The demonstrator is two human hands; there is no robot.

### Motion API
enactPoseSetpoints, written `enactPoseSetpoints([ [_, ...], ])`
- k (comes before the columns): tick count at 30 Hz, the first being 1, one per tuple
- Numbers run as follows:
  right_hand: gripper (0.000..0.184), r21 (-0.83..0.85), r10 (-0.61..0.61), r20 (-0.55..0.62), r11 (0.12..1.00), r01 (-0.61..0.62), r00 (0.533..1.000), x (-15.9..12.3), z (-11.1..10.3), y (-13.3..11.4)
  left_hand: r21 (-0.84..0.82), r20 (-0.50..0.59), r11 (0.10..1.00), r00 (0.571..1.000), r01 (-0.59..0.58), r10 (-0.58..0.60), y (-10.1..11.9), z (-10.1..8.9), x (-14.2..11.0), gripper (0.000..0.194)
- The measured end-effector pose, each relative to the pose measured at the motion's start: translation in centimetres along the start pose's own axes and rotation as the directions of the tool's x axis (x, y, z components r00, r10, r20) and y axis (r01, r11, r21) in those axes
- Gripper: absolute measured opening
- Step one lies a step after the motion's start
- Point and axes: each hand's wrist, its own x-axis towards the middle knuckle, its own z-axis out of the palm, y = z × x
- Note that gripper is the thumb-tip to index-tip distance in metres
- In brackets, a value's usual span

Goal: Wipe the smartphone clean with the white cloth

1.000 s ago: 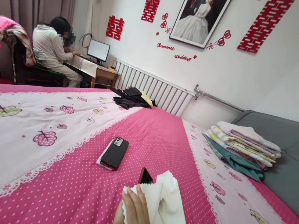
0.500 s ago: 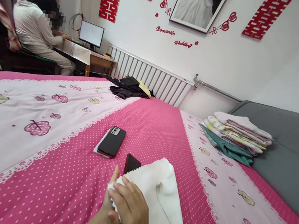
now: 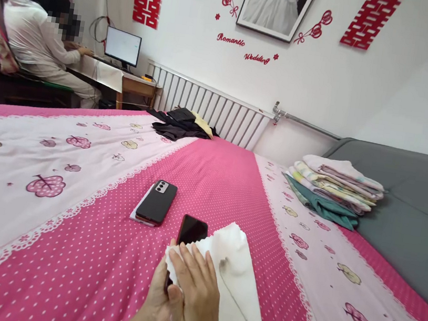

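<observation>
My left hand (image 3: 156, 291) is low in the middle, its fingers mostly hidden. It is closed around a dark flat thing (image 3: 168, 281), whose edge alone shows and looks like a phone's. Over it my right hand (image 3: 199, 291) presses a white cloth (image 3: 238, 286) down, fingers nearly straight and thumb towards the left hand. The cloth has a zigzag edge and a grey mark, and hangs off to the right. Just beyond the fingers a phone (image 3: 193, 230) with a black screen lies on the bed, partly covered by the cloth. Left of it, a black phone (image 3: 157, 201) rests camera side up on a white flat thing (image 3: 138, 212).
The bed has a pink dotted and floral cover (image 3: 219, 177). Dark clothes (image 3: 179, 124) lie at its far edge, and folded cloths (image 3: 333, 185) are stacked by the grey headboard (image 3: 404, 192). A person (image 3: 42, 35) sits at a desk (image 3: 137, 86) with a monitor (image 3: 122, 45).
My right hand and the cloth have shifted slightly right and up over the left hand. More of the black-screened phone shows, and a dark edge now appears in the left hand. The view has turned slightly.
</observation>
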Motion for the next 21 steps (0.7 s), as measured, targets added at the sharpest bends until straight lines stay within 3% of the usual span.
enactPoseSetpoints([
  [2,0.046,0.052,0.079,-0.020,0.996,-0.078,0.997,-0.1,0.1,-0.1,-0.052,-0.107,0.996,0.992,0.069,-0.074,0.7,1.8,-0.2,0.034],
  [4,0.047,0.128,0.170,-0.059,0.979,-0.161,0.984,-0.3,0.5,-0.3,-0.055,-0.116,0.997,0.991,0.059,-0.065,0.9,3.2,-0.4,0.037],
  [9,0.065,0.295,0.384,-0.106,0.893,-0.340,0.917,-1.3,2.1,-0.9,0.100,0.110,0.995,0.994,-0.013,0.002,1.2,3.9,-0.3,0.040],
  [14,0.072,0.413,0.506,-0.120,0.808,-0.420,0.854,-1.5,2.8,-1.4,0.179,0.365,0.984,0.929,-0.006,-0.061,1.5,3.4,0.4,0.047],
  [17,0.065,0.469,0.559,-0.126,0.762,-0.447,0.820,-0.9,2.6,-1.1,0.211,0.395,0.975,0.907,0.064,-0.145,1.1,3.4,0.5,0.052],
  [21,0.061,0.503,0.606,-0.127,0.721,-0.476,0.785,0.0,1.8,0.1,0.256,0.318,0.963,0.933,0.084,-0.166,0.5,3.2,0.5,0.054],
])
